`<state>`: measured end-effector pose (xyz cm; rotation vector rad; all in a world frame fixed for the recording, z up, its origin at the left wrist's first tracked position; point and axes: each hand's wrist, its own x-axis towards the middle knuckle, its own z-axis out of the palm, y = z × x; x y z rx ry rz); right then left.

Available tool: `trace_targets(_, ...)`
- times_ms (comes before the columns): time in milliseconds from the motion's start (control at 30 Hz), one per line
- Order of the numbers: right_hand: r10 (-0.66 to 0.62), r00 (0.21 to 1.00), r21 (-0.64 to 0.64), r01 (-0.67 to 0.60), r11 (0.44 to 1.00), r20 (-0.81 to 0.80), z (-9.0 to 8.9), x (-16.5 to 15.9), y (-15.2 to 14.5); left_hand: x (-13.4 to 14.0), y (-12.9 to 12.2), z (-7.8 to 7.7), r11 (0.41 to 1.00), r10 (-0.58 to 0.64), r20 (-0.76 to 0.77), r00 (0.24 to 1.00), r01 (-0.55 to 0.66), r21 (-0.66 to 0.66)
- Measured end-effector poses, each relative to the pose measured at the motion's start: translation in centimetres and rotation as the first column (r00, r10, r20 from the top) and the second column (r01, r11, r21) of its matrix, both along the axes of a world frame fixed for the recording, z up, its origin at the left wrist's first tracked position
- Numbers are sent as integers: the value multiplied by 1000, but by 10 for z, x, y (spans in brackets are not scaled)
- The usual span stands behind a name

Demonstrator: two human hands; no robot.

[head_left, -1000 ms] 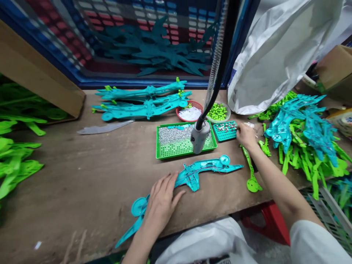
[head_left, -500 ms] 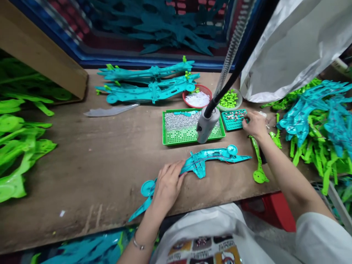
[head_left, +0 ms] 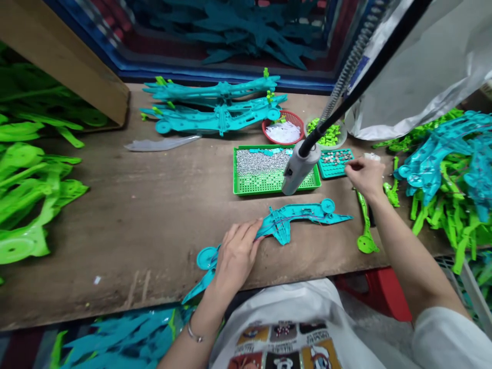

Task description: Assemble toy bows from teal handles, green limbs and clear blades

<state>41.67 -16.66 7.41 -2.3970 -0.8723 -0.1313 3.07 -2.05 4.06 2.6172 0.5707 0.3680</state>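
Head view: left hand (head_left: pixel 235 256) lies flat, fingers spread, on the teal part (head_left: pixel 284 223); right hand (head_left: pixel 367 174), pinching something small, has left the small tray (head_left: pixel 335 163), beside the hanging screwdriver (head_left: pixel 298 171).

A long teal plastic shell (head_left: pixel 282 224) lies flat on the tabletop near its front edge, open side up, showing inner ribs and thin wires; a round hub sits at each end, and a pointed tip reaches right past the far hub. The left hand (head_left: pixel 235 256) rests palm down on its near half. A small teal tray (head_left: pixel 335 163) of small pale round pieces sits just behind it to the right, touched by the right hand (head_left: pixel 365 177) at its edge.
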Motion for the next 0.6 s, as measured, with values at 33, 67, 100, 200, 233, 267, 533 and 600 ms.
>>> trace_targets(33, 36, 992, 92, -25, 995, -122, 4, -22, -2, 0, -1, 2, 1000, 5, -1, 1000, -5, 2)
trace_targets(67, 102, 960, 162, -60, 985, -261, 8, -46, -4, 0, -2, 4, 1000, 10, -2, 1000, -10, 5)
trace_targets(100, 180, 900, 201, -106, 974, -397, 9, -70, -7, 0, -3, 5, 1000, 17, -3, 1000, -17, 9)
trace_targets(200, 234, 778, 205, -138, 969, -583, 4, -127, -13, 0, -6, 10, 999, 36, -12, 999, -36, 14)
trace_targets(233, 215, 785, 187, -128, 974, -580, 1, -139, -14, 0, -7, 11, 999, 39, -11, 999, -39, 15)
trace_targets(267, 194, 805, 168, -118, 979, -560, -2, -147, -14, 0, -9, 12, 999, 41, -10, 999, -41, 17)
trace_targets(533, 167, 985, -71, -170, 983, -52, -6, -178, -3, -5, -29, 23, 995, 66, 30, 997, -68, 76)
trace_targets(600, 175, 983, -139, -165, 976, 58, -8, -188, -2, -5, -30, 23, 995, 59, 50, 997, -63, 78)
